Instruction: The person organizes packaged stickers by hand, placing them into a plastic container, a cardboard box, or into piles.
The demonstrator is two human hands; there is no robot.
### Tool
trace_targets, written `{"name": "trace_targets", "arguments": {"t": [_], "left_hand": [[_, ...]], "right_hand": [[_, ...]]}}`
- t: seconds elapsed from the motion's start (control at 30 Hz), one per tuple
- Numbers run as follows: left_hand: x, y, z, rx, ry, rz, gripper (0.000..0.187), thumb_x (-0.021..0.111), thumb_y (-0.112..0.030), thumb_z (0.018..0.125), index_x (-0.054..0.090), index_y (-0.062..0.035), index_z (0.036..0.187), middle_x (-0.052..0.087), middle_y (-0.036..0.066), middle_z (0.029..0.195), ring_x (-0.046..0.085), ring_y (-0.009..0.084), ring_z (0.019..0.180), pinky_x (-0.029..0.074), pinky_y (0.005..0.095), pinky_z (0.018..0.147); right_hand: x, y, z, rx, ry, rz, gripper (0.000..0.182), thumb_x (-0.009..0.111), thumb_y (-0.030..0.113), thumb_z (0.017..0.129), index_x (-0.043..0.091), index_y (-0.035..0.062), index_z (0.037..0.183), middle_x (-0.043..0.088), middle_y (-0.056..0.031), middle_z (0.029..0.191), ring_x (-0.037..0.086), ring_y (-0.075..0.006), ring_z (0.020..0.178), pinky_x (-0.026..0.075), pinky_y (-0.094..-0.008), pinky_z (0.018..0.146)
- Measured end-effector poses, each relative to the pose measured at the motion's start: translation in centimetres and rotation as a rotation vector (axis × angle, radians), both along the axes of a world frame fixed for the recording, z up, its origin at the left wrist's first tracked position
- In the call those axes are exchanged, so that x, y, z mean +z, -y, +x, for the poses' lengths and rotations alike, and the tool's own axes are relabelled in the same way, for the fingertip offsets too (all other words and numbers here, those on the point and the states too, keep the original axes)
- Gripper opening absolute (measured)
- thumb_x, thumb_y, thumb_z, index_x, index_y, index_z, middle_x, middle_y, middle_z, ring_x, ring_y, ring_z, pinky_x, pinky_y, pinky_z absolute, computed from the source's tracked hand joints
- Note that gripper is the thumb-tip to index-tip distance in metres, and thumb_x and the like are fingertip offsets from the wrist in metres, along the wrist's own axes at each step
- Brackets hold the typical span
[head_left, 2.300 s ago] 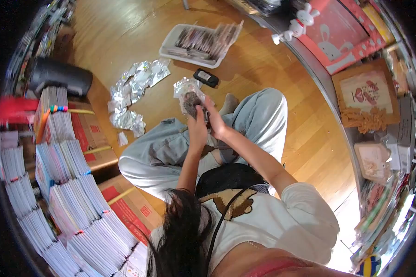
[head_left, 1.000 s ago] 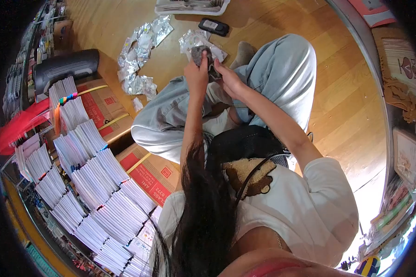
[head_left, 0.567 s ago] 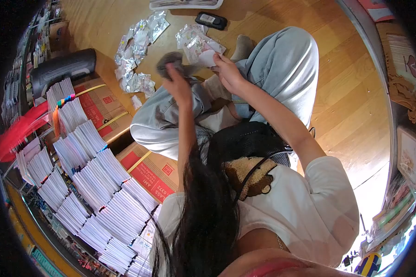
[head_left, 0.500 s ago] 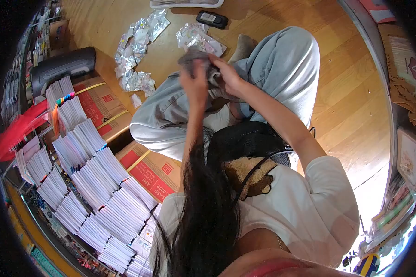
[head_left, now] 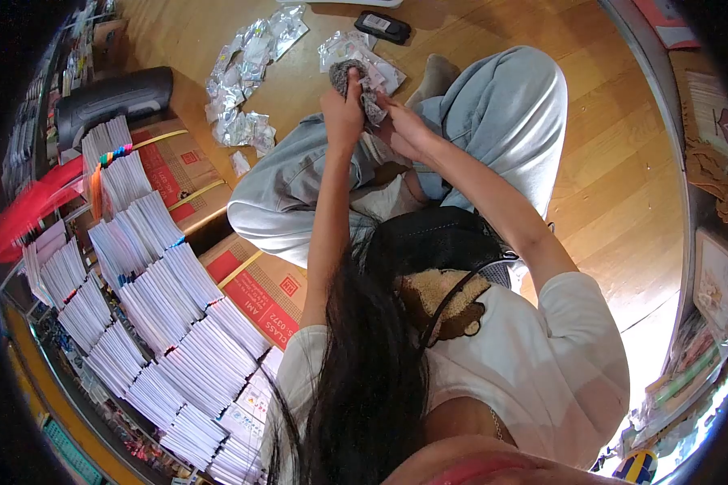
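A crumpled grey cloth [head_left: 349, 75], mottled in look, is held up in front of my crossed legs. My left hand [head_left: 344, 117] is closed around it, thumb lying along its near side. On the other side my right hand [head_left: 404, 131] pinches the lower part of the same cloth, its fingers partly hidden. Just beyond the hands, small clear packets [head_left: 356, 52] with pale printed contents lie on the wooden floor. Another spread of shiny packets [head_left: 247, 69] is to the left of them.
A black device [head_left: 383, 27] with a white label lies past the packets. To my left are strapped cardboard boxes [head_left: 182, 174], dense rows of white booklets [head_left: 206, 356] and a black padded object [head_left: 113, 101]. Shelves of goods [head_left: 716, 275] stand at right.
The cloth has been bunched more tightly and turned in the hands. Both hands have shifted slightly, the right one lower and further right. The view has tilted a little.
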State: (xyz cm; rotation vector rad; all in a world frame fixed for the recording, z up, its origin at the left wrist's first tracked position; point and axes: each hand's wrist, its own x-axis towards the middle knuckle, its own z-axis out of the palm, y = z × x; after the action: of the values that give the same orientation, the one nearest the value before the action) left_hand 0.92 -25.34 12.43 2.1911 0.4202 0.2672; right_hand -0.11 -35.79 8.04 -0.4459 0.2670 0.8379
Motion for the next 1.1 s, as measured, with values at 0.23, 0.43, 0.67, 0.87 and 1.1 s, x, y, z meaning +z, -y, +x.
{"name": "trace_targets", "arguments": {"t": [0.23,0.43,0.67,0.87,1.1], "left_hand": [[-3.9,-10.1,-0.9,0.212,0.02,-0.046,0.054,0.045,-0.045,0.089,0.058,0.0062,0.099,0.062,0.017,0.087,0.057,0.0237,0.075,0.043,0.0353,0.065],[2.1,-6.1,-4.7,0.426,-0.039,-0.333,0.058,0.04,-0.047,0.091,0.052,0.0065,0.11,0.057,0.012,0.107,0.054,0.0183,0.096,0.041,0.029,0.081],[2.5,-0.3,-4.7,0.234,0.074,-0.864,0.038,0.052,-0.033,0.088,0.055,0.0007,0.106,0.058,0.007,0.1,0.054,0.0157,0.091,0.041,0.0271,0.081],[3.3,-0.7,-4.5,0.298,0.105,-0.779,0.028,0.064,-0.015,0.08,0.056,0.0006,0.102,0.059,0.006,0.096,0.056,0.0143,0.084,0.044,0.0266,0.075],[3.2,-2.5,-4.8,0.303,0.122,-0.713,0.028,0.067,-0.012,0.076,0.057,0.0013,0.099,0.06,0.006,0.093,0.057,0.0139,0.081,0.046,0.0273,0.071]], "right_hand": [[3.4,1.4,-0.1,0.125,0.168,0.307,0.045,0.039,0.032,0.093,0.038,0.0053,0.129,0.049,-0.0053,0.121,0.049,-0.0178,0.107,0.04,-0.0335,0.094],[2.5,1.0,1.4,-0.119,0.718,-0.327,0.045,0.035,0.037,0.094,0.042,0.011,0.13,0.044,-0.0031,0.123,0.047,-0.0173,0.102,0.035,-0.031,0.093],[3.8,1.8,0.7,-0.074,1.521,-0.999,0.046,0.056,0.01,0.079,0.053,0.0253,0.122,0.042,-0.0118,0.123,0.043,-0.0309,0.109,0.034,-0.0385,0.094],[3.3,1.1,0.8,-0.197,1.525,-0.902,0.054,0.064,0.005,0.073,0.052,0.0202,0.123,0.039,-0.0091,0.129,0.042,-0.0279,0.116,0.035,-0.0366,0.096],[3.5,1.5,1.2,-0.225,1.335,-0.764,0.049,0.062,0.016,0.081,0.047,0.0136,0.128,0.042,-0.0093,0.125,0.045,-0.0239,0.111,0.035,-0.034,0.096]]}}
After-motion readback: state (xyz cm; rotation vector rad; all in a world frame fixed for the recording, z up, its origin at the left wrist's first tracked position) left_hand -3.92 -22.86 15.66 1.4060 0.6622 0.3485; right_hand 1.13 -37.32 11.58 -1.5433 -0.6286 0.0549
